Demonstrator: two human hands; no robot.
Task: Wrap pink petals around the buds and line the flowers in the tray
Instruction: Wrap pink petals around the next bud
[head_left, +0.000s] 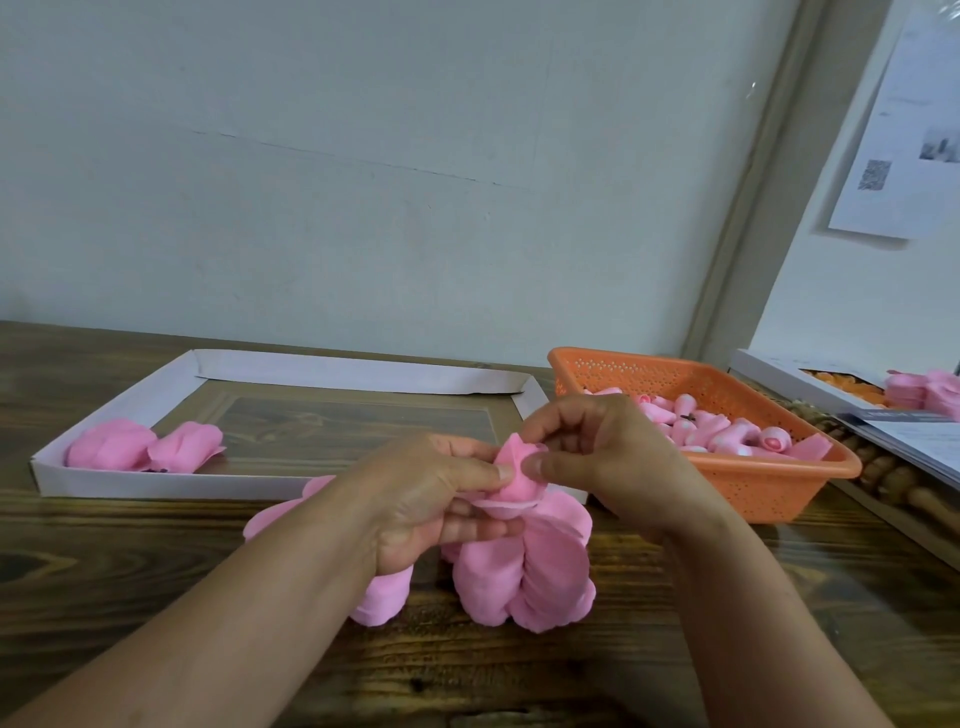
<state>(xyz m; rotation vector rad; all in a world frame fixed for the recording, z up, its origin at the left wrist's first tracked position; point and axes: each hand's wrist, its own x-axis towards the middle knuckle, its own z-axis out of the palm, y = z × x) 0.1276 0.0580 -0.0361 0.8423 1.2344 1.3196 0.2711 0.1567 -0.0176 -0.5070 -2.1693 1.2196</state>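
A half-wrapped pink flower (517, 478) is held above the table between both hands. My left hand (436, 499) pinches its left side with thumb and fingers curled under it. My right hand (597, 457) pinches its right edge with the thumb tip. Below them lies a heap of loose pink petals (524, 577) on the wooden table. Two finished pink flowers (145, 447) lie in the left corner of the white cardboard tray (332, 371). The orange basket (748, 491) at the right holds several pink buds (722, 426).
A wall rises right behind the table. At the far right sit a white box (800, 382) with orange pieces, a stack of pink petals (924, 392), papers and a wooden beaded mat (883, 470). Bare wood shows in front of the petals.
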